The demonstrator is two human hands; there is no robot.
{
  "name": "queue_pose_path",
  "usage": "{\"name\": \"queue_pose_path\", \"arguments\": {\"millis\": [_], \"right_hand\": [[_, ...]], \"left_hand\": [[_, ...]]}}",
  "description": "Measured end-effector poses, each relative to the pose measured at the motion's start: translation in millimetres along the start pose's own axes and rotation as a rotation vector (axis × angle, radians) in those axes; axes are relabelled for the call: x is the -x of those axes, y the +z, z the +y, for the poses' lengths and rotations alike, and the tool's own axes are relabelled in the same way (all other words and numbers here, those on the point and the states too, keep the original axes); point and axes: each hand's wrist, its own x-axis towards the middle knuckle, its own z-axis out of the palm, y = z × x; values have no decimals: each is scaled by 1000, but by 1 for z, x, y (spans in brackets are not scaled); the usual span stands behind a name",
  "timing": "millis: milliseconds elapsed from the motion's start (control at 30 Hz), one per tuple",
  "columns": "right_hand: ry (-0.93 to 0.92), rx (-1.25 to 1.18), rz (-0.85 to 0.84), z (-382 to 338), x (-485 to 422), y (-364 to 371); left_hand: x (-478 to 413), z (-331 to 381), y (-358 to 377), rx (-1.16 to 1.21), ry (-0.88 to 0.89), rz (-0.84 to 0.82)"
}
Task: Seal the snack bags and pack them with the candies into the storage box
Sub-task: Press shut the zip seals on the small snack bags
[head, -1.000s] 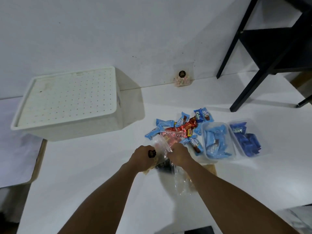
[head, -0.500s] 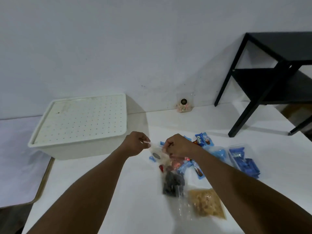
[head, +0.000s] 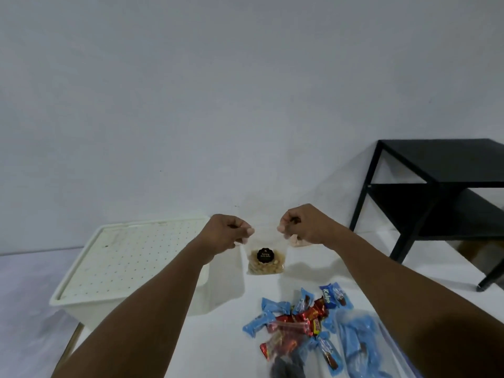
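Pinching snack bag [head: 266,257] top corners | left hand [head: 227,233], right hand [head: 305,224] | bag hangs between

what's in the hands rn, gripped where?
Both hold one clear snack bag in the air by its top edge: left hand pinches the left corner, right hand the right corner.

Dark snack bag [head: 286,369] (blurred) — cut off by bottom edge.

plain home room, bare white wall [head: 218,91], black metal side table [head: 441,192], white-covered floor [head: 313,279]
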Motion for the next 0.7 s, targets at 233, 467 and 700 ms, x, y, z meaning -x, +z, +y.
{"name": "queue_pose_path", "arguments": {"millis": [233, 467, 700], "right_hand": [[-52, -145, 29, -9, 2, 12], [-114, -223, 73, -27, 0, 17], [-105, -166, 68, -33, 0, 23]], "left_hand": [[-2, 9, -12, 55, 32, -43], [2, 4, -13, 333, 17, 67], [7, 8, -20, 323, 49, 88]]}}
